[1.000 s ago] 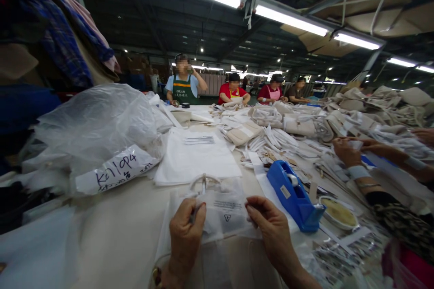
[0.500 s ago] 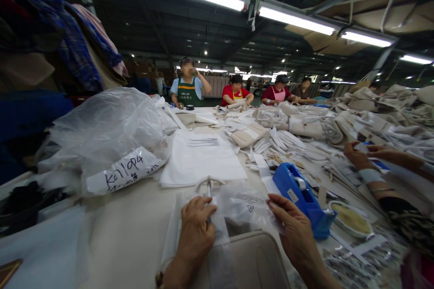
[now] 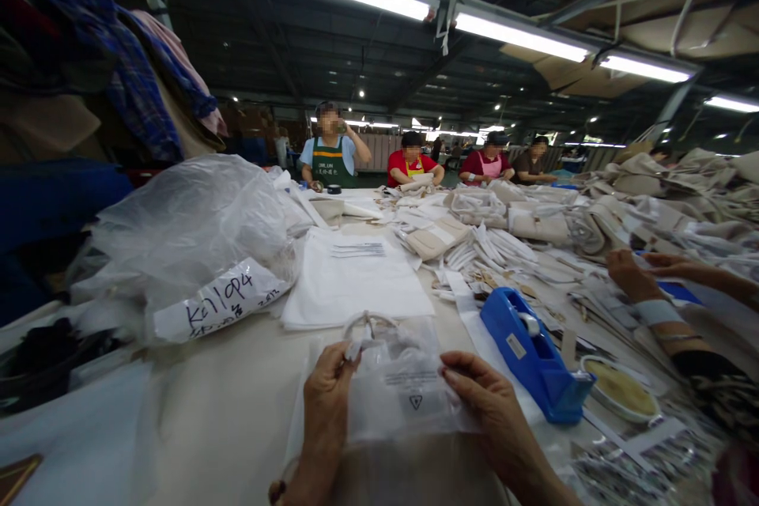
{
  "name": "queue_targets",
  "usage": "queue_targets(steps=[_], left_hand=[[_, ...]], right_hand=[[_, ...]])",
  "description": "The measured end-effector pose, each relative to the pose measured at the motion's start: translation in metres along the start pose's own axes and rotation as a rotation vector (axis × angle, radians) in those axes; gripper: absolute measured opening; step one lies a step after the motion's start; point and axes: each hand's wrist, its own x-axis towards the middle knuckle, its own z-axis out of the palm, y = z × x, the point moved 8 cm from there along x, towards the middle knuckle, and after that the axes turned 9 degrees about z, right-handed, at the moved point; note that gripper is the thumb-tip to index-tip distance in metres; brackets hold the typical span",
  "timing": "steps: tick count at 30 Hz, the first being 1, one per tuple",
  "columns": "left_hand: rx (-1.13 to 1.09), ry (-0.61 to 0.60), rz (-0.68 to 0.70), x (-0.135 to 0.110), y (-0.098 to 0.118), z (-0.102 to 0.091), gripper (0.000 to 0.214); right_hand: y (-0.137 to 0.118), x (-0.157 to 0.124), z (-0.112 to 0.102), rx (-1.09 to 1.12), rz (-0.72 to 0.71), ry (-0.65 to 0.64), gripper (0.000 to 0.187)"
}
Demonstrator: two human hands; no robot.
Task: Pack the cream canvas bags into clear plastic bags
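A clear plastic bag [image 3: 391, 403] with printed text and a triangle mark lies over a beige handbag [image 3: 415, 466] in front of me. My left hand [image 3: 327, 391] pinches the plastic at its left edge, close to the handbag's looped handle [image 3: 371, 320]. On the other side, my right hand [image 3: 483, 395] grips the right edge of the plastic between thumb and fingers. The handbag's lower part is blurred and partly covered by the plastic and my forearms.
Right of my hands stands a blue tape dispenser [image 3: 527, 356], beside a bowl of yellowish contents [image 3: 622, 387]. Flat white bags [image 3: 359, 277] lie ahead. A large plastic sack [image 3: 195, 237] sits left. A co-worker's hands [image 3: 637, 277] work at right; several people sit across the table.
My left hand has shifted left and now pinches the plastic's edge. The right hand has moved slightly left and down, and the printed plastic has come down over the handbag.
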Motion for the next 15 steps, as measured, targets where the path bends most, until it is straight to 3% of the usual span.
queue_targets(steps=[3,6,9,12,15], left_hand=[[-0.146,0.136,-0.171,-0.001,-0.016,-0.01,0.043],[-0.254,0.245,-0.251,-0.003,-0.022,-0.017,0.048],[-0.288,0.318,-0.265,-0.003,-0.019,-0.022,0.044],[-0.261,0.358,-0.25,-0.004,-0.013,-0.027,0.036],[-0.183,0.329,-0.184,-0.004,-0.008,-0.028,0.032]], right_hand=[[-0.002,0.005,0.018,-0.318,-0.174,-0.028,0.023],[-0.018,0.004,0.042,-0.741,-0.573,0.027,0.013],[-0.021,-0.001,0.067,-1.067,-0.856,-0.032,0.022],[-0.019,0.001,0.073,-1.279,-0.889,-0.079,0.03],[-0.022,0.002,0.068,-1.317,-0.846,-0.056,0.029]])
